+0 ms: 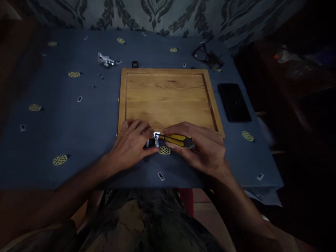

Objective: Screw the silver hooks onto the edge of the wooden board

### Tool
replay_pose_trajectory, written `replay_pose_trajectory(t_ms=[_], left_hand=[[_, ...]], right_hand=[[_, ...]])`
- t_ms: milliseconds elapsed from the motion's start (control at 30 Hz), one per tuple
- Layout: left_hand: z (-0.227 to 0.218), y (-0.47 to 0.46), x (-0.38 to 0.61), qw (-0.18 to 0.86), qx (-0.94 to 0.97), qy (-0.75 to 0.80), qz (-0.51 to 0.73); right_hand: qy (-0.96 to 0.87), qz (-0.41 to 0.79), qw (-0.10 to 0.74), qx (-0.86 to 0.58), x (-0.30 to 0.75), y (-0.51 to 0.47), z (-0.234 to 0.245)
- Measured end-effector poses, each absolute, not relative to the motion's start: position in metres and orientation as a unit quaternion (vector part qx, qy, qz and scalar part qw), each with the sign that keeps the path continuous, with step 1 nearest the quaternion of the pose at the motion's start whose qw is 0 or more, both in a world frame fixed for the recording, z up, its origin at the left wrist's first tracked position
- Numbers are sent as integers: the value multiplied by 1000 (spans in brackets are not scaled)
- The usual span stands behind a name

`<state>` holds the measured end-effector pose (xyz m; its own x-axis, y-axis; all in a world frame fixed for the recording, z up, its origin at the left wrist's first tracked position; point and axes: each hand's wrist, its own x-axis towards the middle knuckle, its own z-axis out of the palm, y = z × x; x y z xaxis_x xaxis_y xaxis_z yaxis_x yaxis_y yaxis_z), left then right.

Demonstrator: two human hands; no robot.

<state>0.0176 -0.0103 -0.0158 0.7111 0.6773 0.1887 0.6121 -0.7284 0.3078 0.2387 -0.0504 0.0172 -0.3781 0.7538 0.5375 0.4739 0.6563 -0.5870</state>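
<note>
A wooden panel point(168, 99) with a raised frame lies flat on the blue tablecloth. At its near edge is a small shiny metal piece point(156, 140), which looks like a cabinet hinge. My left hand point(133, 140) is closed on this metal piece and rests over the panel's near left corner. My right hand point(202, 147) grips a yellow-and-black screwdriver point(175, 140), its shaft pointing left. The screwdriver's tip meets the metal piece; whether it sits in a screw is too small to tell.
Another metal hinge point(105, 60) lies at the back left, with a few small screws point(93, 86) nearer. A small black square item point(134, 64) sits behind the panel. Eyeglasses point(208, 57) are at the back right, and a black phone point(234, 102) lies right of the panel.
</note>
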Motion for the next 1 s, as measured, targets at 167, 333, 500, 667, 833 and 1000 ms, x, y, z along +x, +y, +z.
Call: replay_pose_trajectory(t_ms=[167,333,500,667,833,1000], left_hand=[[-16,-11,19,121,915,357,145],[-16,-11,19,111,920,351,135],[-15,-11,19,109,918,356,134],[-16,-11,19,104,919,351,144],[-17,-10,19,102,920,345,155],[-18,-10,19,102,918,352,148]], right_hand=[[-786,161,419,-426,236,-49,17],[-760,178,422,-462,236,-44,17],[-773,240,404,-426,243,-35,25],[-777,291,375,-413,246,-25,34],[-777,302,371,-410,247,-26,33],[-787,290,377,-393,248,-25,31]])
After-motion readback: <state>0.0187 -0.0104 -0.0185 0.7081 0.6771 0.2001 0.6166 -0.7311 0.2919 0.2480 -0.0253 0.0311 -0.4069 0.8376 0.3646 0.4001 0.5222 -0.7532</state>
